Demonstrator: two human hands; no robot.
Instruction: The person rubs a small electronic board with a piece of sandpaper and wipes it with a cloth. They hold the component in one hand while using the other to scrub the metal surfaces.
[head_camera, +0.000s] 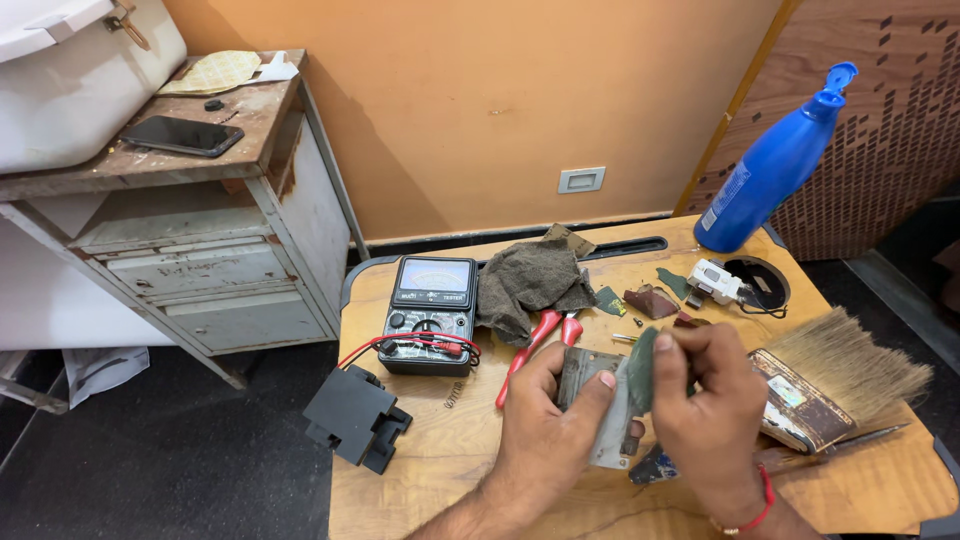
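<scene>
My left hand (545, 425) grips a small grey metal plate-like part (585, 372) from the left, thumb pressed on its face. My right hand (705, 405) pinches a thin dark green piece (641, 368) against that part from the right. Both hands hover over the middle of a small wooden desk (470, 440). Red-handled pliers (530, 345) lie just left of my left hand. A wide brush (835, 375) lies to the right of my right hand.
An analog multimeter (432, 312) with red and black leads sits at the desk's left, a black plastic block (355, 415) at the left edge, a grey rag (535, 280) behind, a blue spray bottle (775, 160) at the far right. A worn metal cabinet (200, 250) holds a phone (182, 135).
</scene>
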